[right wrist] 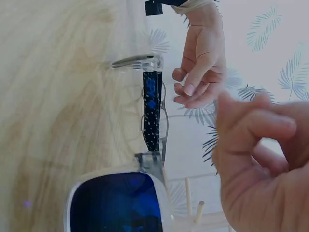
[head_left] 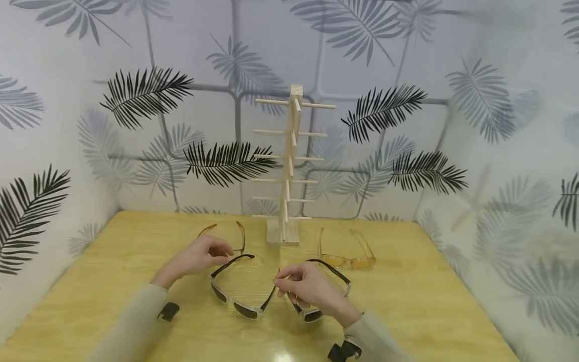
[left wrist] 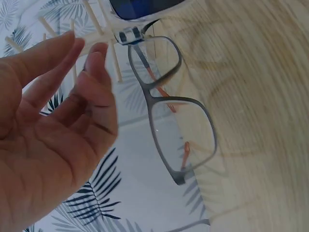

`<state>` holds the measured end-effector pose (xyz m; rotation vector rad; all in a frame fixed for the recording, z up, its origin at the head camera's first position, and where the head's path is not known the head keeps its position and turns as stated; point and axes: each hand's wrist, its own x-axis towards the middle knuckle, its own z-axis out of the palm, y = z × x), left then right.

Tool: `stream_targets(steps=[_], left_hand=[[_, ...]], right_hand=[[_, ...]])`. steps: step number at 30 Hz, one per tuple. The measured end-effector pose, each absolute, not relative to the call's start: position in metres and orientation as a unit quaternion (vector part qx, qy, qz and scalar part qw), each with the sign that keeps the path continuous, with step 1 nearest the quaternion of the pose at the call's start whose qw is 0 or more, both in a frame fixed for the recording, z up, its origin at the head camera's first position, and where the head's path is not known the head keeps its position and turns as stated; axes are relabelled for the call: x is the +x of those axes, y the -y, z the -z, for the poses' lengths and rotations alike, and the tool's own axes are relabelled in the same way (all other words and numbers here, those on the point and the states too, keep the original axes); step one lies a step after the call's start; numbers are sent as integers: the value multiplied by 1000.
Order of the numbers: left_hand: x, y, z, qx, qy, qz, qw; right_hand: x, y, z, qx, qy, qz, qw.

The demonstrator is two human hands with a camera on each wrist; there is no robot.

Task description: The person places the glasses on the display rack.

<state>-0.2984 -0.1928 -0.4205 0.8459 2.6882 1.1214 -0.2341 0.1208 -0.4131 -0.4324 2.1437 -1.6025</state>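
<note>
Two pairs of sunglasses with pale frames and dark arms lie side by side on the table: the left pair (head_left: 244, 307) and the right pair (head_left: 313, 315). My right hand (head_left: 312, 289) is over the right pair, fingers loosely curled and nothing visible held between them; its fingertips overlap the tip of the left pair's arm in the head view. Behind the left pair, my left hand (head_left: 203, 255) hovers with relaxed fingers, holding nothing. Beside it are grey-framed clear eyeglasses (left wrist: 150, 99) with orange arm tips, partly hidden by the hand in the head view.
A wooden eyewear display stand (head_left: 289, 161) with several crossbars rises at the table's back, no glasses on it. Orange-tinted glasses (head_left: 347, 261) lie to its right. Leaf-patterned walls (head_left: 289, 55) enclose the yellow wood-grain table (head_left: 407, 301) at the back and sides.
</note>
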Motion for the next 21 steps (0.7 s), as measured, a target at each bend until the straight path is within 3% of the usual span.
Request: stream_targets(steps=[4,13,21], left_hand=[[-298,200,422,259,-876,-395,99],[-295,215,424,257,-855,-427,145],[-296,225,430,252,-837,-441,203]], right_hand=[[-228,-120,416,-183,-769,552,266],[-222,-115,426,-199,-732,562,330],[-221,-110,435,-192,-727,572,328]])
